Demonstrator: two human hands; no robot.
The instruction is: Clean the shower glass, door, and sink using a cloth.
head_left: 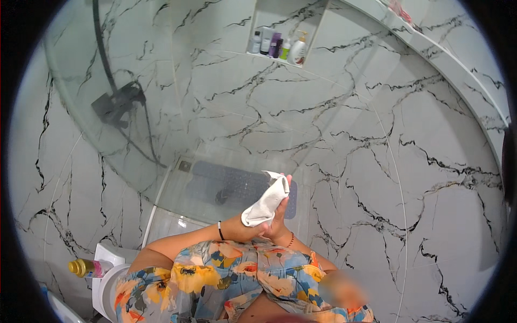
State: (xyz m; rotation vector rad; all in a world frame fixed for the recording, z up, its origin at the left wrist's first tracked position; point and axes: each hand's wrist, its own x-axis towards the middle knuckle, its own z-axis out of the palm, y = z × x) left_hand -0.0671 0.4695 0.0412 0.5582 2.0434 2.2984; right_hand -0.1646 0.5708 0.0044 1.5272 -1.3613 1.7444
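A folded white cloth stands up in front of my body, held between my two hands. My left hand, with a dark band at the wrist, grips the cloth's lower end; most of its fingers are hidden. Behind the cloth's right side, my right hand presses against it, wearing a thin beaded bracelet. Its fingertips show past the upper edge of the cloth. Both hands are close together at the wrists.
A glass shower screen stands ahead, with a bluish-grey bath mat behind it. Black shower fittings hang at left. Several bottles line a wall niche. At lower left are a white toilet and a yellow-capped bottle.
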